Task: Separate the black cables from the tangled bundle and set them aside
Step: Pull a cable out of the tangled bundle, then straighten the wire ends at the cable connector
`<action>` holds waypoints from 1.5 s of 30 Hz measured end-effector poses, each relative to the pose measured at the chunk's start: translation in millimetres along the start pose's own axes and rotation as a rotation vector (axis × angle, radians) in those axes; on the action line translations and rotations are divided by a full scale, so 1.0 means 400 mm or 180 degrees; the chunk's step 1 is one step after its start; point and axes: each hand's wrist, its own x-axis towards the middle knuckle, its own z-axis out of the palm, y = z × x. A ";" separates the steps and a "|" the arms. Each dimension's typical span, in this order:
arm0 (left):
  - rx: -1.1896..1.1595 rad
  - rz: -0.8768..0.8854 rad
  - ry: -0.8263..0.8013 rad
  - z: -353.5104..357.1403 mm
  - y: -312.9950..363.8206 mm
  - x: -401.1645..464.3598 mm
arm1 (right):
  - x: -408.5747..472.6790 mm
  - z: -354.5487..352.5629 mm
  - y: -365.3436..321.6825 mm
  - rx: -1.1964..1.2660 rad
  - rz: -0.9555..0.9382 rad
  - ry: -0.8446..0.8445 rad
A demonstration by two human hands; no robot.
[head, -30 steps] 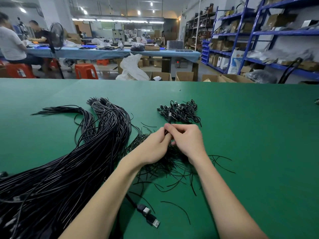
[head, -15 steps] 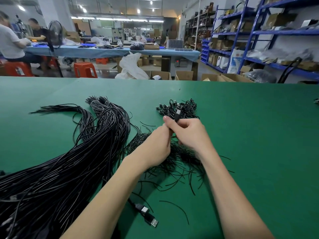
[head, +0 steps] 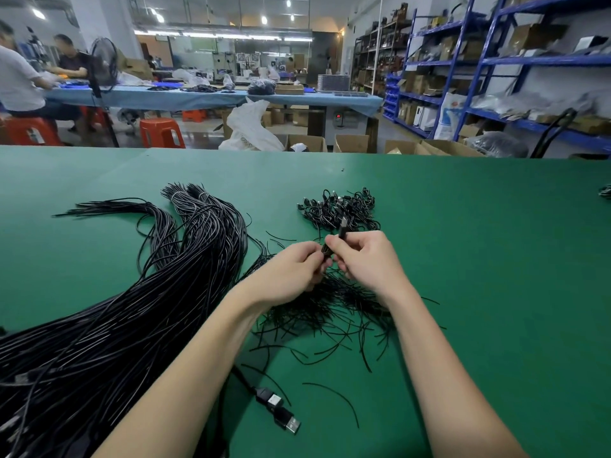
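Note:
A thick bundle of long black cables (head: 139,292) sweeps across the left of the green table (head: 496,276). My left hand (head: 291,269) and my right hand (head: 367,259) meet at the table's middle, both pinching one black cable (head: 342,231) whose plug end sticks up between the fingertips. Under my hands lies a scatter of thin black wire ties (head: 330,312). Just beyond them sits a small heap of short black cables (head: 340,208).
Two USB plugs (head: 281,411) lie near my left forearm. Another small black item (head: 605,192) shows at the right edge. Past the table are red stools (head: 161,132), cardboard boxes (head: 350,143), blue shelves (head: 496,61) and seated people at a blue bench.
Both hands have lifted slightly and moved farther away toward the small heap. The held cable's plug now stands out above the fingers.

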 end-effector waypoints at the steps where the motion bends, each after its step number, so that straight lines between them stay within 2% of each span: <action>1: -0.0294 -0.0097 -0.0110 -0.011 -0.001 -0.001 | 0.001 -0.004 0.002 0.0086 0.0007 -0.0107; 6: -0.1933 -0.0791 -0.0534 -0.054 -0.014 -0.010 | 0.006 -0.012 0.016 0.0775 0.0178 -0.0421; 12: -0.2551 -0.0919 0.0032 -0.027 -0.027 0.006 | 0.019 -0.007 0.045 0.0993 0.0388 -0.0237; 17: -0.3107 -0.1245 0.0082 -0.029 -0.026 0.008 | 0.015 -0.006 0.051 0.1564 0.0202 -0.0330; 20: -0.3275 -0.1328 -0.0057 -0.031 -0.022 0.004 | 0.009 -0.007 0.053 0.1917 0.0107 -0.0494; 29: -0.3371 -0.1303 -0.0189 -0.042 -0.029 -0.005 | 0.002 -0.002 0.064 0.2030 0.0077 -0.0609; 38: -0.3550 -0.1478 -0.0268 -0.024 -0.033 0.000 | -0.005 -0.002 0.076 0.2646 0.0166 -0.0837; 40: -0.3554 -0.1444 -0.0046 -0.022 -0.037 0.005 | 0.000 0.004 0.068 0.2415 0.0331 -0.0674; 42: -0.3552 -0.1401 0.0323 -0.020 -0.046 0.008 | 0.007 0.007 0.061 0.1804 0.0533 -0.0521; 45: -0.3442 -0.1173 0.0907 -0.022 -0.064 0.017 | 0.006 0.005 0.061 -0.0077 0.0417 -0.0317</action>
